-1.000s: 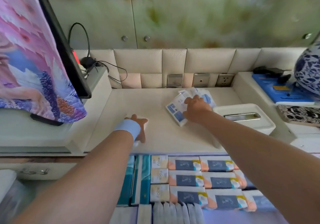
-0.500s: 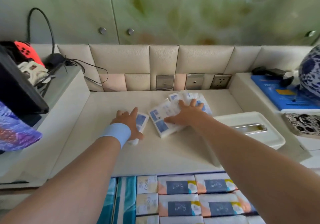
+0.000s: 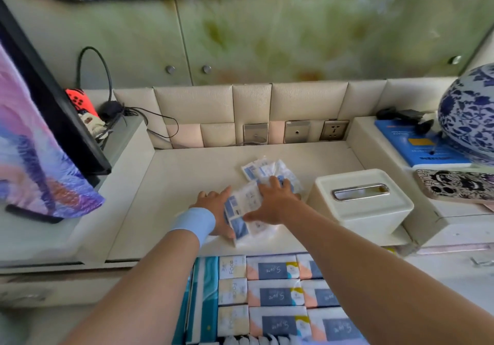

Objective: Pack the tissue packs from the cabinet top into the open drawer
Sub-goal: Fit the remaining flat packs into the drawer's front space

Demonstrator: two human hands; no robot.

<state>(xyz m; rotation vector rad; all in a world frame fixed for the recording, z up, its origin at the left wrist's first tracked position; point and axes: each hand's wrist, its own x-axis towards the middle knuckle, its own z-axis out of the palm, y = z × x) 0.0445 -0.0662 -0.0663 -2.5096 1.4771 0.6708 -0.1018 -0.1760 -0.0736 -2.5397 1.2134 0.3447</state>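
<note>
While the tissue packs (image 3: 244, 205) lie bunched mid-tabletop (image 3: 173, 184), long axis running roughly away from the person, the left hand (image 3: 216, 211) presses straight-fingered against their left edge and the right hand (image 3: 272, 205) spreads flat on top (both equally near).

1. Soft, even daylight fills the scene; the pale surface (image 3: 165, 184) reads bright, without hard glare.
2. Only faint, diffuse shadows lie at the foot of the tissue box (image 3: 361, 211).
3. Wide-angle distortion bows the frame edges; the vase (image 3: 470, 112) bulges at right.
4. Slight motion blur throughout; print on the tissue packs (image 3: 248, 205) is illegible, perhaps for that reason.
</note>
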